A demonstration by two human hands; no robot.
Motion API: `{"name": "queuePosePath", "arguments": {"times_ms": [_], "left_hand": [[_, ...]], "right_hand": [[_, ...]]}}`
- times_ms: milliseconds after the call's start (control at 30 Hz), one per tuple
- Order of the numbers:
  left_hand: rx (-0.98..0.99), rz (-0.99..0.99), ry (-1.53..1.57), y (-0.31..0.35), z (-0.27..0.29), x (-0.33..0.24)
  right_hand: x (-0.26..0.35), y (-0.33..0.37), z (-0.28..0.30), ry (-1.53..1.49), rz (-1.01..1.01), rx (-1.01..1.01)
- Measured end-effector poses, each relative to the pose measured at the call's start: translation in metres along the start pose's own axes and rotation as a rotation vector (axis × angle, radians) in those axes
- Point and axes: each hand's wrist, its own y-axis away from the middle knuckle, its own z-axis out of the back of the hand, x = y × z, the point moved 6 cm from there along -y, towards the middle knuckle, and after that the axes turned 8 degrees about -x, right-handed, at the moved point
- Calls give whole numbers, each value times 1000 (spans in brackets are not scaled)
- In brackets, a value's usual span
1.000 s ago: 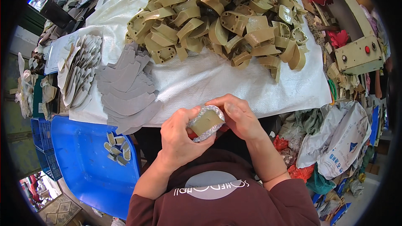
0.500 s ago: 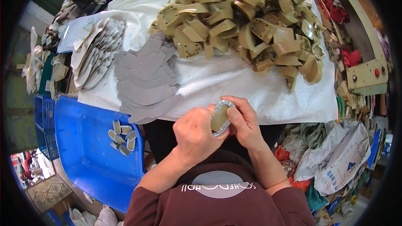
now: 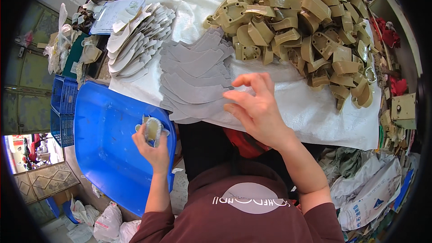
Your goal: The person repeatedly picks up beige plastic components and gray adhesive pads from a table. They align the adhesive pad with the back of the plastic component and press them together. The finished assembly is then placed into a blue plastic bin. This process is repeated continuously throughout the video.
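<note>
At the left, my left hand (image 3: 155, 155) grips a tan plastic shoe heel (image 3: 154, 129) with a grey covering around its edge. It is held over a blue plastic tub (image 3: 105, 153). Other heels in the tub are mostly hidden behind it. Above the near part of the table, my right hand (image 3: 261, 108) holds nothing, its curled fingers apart. Beside its fingertips lies a fanned stack of thin dark grey curved pieces (image 3: 195, 78).
Uncovered tan heels (image 3: 310, 31) form a big heap at the far right of the white cloth (image 3: 288, 108). Paler curved pieces (image 3: 137, 42) are stacked at the far left. Blue crates (image 3: 63, 94) stand beyond the tub; plastic sacks (image 3: 373, 193) lie at the right.
Both hands were together on the covered heel. The left has carried it left over the tub; the right has let go and moved up toward the dark grey pieces. The view has shifted.
</note>
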Motion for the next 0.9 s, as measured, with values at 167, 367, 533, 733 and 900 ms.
{"name": "queuePosePath", "arguments": {"times_ms": [167, 367, 533, 733, 900], "left_hand": [[-87, 61, -14, -16, 8, -2], [112, -341, 267, -58, -16, -100], [114, -347, 191, -55, -32, -103], [133, -416, 42, -54, -21, -133], [588, -457, 559, -27, -33, -168]], "right_hand": [[6, -11, -24, 97, 79, -24], [6, -19, -51, 205, 116, 26], [4, -15, -56, 226, 163, -1], [-9, -7, 8, -25, -77, -183], [-1, 12, 54, -81, -102, -253]]}}
